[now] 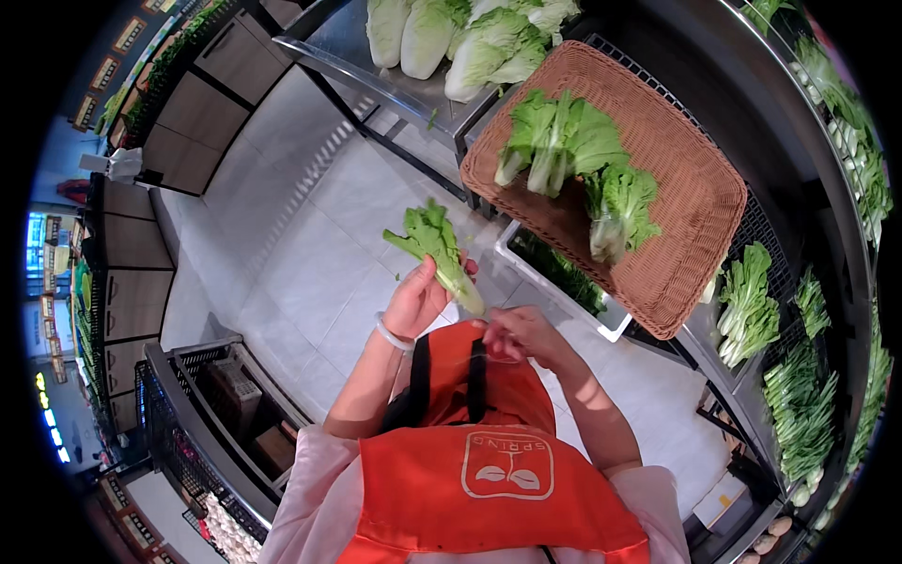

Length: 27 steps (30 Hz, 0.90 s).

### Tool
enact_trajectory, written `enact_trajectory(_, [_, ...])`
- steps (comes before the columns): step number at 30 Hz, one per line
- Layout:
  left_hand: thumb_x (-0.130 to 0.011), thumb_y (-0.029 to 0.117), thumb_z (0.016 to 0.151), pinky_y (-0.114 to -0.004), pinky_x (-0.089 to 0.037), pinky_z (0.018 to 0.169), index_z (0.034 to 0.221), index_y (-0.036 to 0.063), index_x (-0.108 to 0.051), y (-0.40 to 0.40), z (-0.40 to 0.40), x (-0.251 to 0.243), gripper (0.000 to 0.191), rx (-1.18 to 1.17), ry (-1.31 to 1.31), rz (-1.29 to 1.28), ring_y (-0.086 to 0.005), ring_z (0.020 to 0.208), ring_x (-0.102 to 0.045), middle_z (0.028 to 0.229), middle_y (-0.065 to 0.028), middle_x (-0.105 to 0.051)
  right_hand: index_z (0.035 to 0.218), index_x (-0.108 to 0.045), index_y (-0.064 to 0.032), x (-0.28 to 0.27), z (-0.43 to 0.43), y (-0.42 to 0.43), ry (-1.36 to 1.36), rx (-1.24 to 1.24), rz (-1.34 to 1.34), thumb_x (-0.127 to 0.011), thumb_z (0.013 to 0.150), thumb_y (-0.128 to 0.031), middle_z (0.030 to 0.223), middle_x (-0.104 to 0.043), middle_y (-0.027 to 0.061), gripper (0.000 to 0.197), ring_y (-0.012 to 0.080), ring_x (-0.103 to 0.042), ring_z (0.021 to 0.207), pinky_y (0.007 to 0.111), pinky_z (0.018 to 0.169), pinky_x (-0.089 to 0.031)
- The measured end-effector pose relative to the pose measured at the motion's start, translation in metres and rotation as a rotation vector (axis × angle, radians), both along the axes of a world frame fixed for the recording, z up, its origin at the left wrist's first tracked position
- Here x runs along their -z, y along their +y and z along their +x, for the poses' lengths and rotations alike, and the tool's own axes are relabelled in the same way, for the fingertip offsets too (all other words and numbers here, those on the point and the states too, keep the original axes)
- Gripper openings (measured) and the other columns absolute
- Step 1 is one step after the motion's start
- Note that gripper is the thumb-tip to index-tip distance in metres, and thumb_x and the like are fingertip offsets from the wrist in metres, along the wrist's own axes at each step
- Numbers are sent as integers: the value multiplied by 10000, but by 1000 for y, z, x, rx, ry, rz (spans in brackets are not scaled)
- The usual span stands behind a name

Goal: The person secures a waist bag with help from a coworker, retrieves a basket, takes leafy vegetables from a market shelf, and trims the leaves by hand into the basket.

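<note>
My left hand (417, 302), with a pale bangle at the wrist, grips a small head of leafy green lettuce (438, 247). Its leaves point away from me and its pale root end points towards my apron. Right beside that root end is my right hand (523, 334), its fingers curled in. Whether those fingers pinch anything is too blurred to tell. Beyond my hands, to the right, a brown wicker basket (687, 204) holds several similar leafy heads (557, 144), one (614, 211) lying apart towards the near side.
Napa cabbages (423, 39) lie on a metal stand (338, 60) at the top. Under the basket, a white crate (620, 326) contains dark greens. Leafy vegetables (750, 307) and thin green bunches (796, 405) line the right-hand shelf. A dark rack (211, 430) stands at lower left.
</note>
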State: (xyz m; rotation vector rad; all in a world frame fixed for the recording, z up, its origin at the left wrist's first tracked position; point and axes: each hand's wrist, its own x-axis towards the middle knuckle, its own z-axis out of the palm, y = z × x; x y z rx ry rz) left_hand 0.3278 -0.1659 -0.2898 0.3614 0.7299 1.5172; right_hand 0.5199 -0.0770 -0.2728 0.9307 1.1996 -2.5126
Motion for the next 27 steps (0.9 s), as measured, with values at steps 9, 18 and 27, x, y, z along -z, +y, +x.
enact_trajectory(9, [-329, 382, 926, -404, -311, 983, 1280, -33, -301, 33, 50, -14, 546, 91, -188, 38, -271, 1163, -410, 1137, -142, -495, 861, -581, 6, -32, 37, 23, 124, 320, 955, -663, 733, -94, 784, -545, 35, 181, 65, -485, 585, 213, 511, -380])
enact_trajectory(18, [-417, 19, 881, -353, -369, 982, 1279, -12, -332, 18, 79, -15, 408, 181, 41, -50, -261, 1160, -447, 1240, -172, -446, 832, -602, -2, 1, 50, -12, -14, 518, 1014, -644, 744, -94, 766, -575, 103, 135, 185, -560, 570, 284, 520, -450])
enact_trajectory(27, [-413, -20, 879, -311, -437, 903, 1246, 30, -375, -33, 91, 7, 372, 22, 0, -118, -222, 1068, -523, 1167, -145, -515, 804, -541, -13, 6, 43, -63, 47, 510, 1288, -625, 750, -59, 741, -527, 111, 110, 245, -570, 575, 322, 512, -457])
